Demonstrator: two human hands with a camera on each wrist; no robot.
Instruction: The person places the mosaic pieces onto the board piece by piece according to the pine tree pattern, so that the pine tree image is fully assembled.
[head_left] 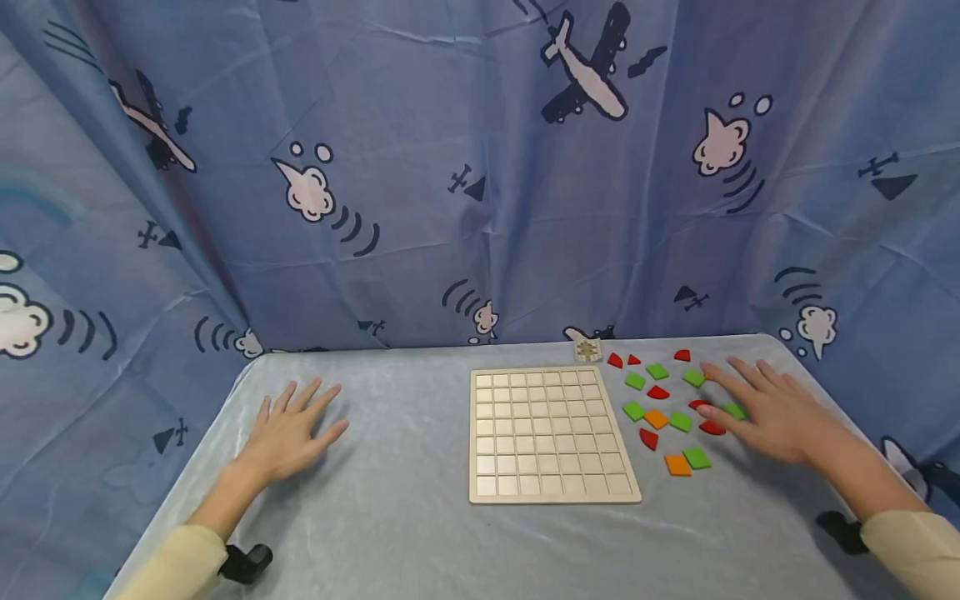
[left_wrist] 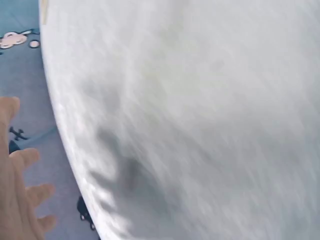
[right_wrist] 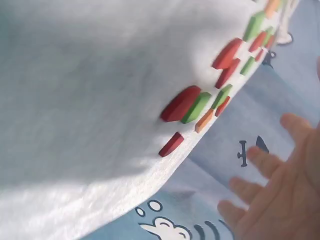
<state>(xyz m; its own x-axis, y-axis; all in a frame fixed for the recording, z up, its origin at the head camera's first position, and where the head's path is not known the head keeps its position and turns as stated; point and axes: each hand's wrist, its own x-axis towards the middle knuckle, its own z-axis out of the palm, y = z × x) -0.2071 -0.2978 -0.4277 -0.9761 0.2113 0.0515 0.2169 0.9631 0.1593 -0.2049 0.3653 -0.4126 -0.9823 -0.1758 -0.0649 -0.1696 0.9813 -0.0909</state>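
My left hand (head_left: 283, 437) hovers above the left side of the table, fingers spread and holding nothing. On the right, my right hand (head_left: 780, 417) is spread over the edge of a scatter of flat coloured pieces and partly covers some of them. Among these are a green tile (head_left: 697, 457), an orange tile (head_left: 678, 465) and a red rounded piece (head_left: 648, 439). Between the hands lies a pale wooden grid board (head_left: 555, 435) with square cells. In the right wrist view, red pieces (right_wrist: 181, 104) stand out on the cloth, apart from the fingers (right_wrist: 265, 162).
A light grey cloth covers the table (head_left: 375, 533). At the back edge, beyond the board, sits a small patterned square card (head_left: 588, 350). A blue curtain (head_left: 420, 183) printed with planes and clouds hangs behind the table. Dark straps (head_left: 246, 564) are on the wrists.
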